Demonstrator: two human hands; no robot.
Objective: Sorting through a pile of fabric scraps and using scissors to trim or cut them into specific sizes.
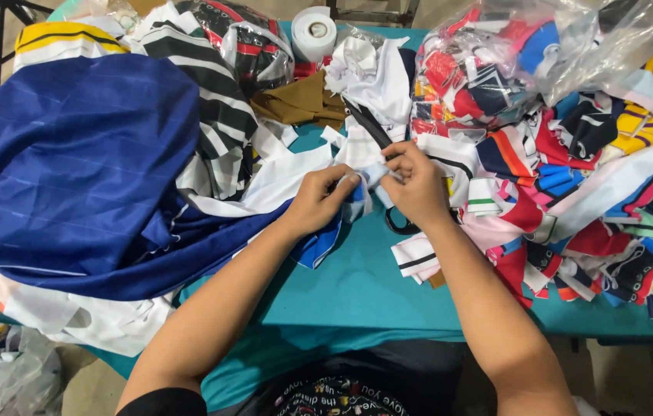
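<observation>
left hand (pixel 317 202): fingers pinching a small white-blue scrap (pixel 373 176), centre frame
right hand (pixel 417 185): fingers clamped on the same scrap and black scissors (pixel 366 123)

A heaped garment (pixel 80 169) lies left on the table (pixel 357 285), fabric scraps (pixel 596 208) right (a tape roll (pixel 314 32) behind).

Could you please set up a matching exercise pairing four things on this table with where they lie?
Things:
1. blue fabric pile
2. white tape roll
3. clear plastic bag
4. small white and blue piece

Places:
A. top right, over the colourful scraps
B. between the left hand and right hand
C. left side of the table
D. top centre, far edge

Pairs: 1-C, 2-D, 3-A, 4-B
</observation>
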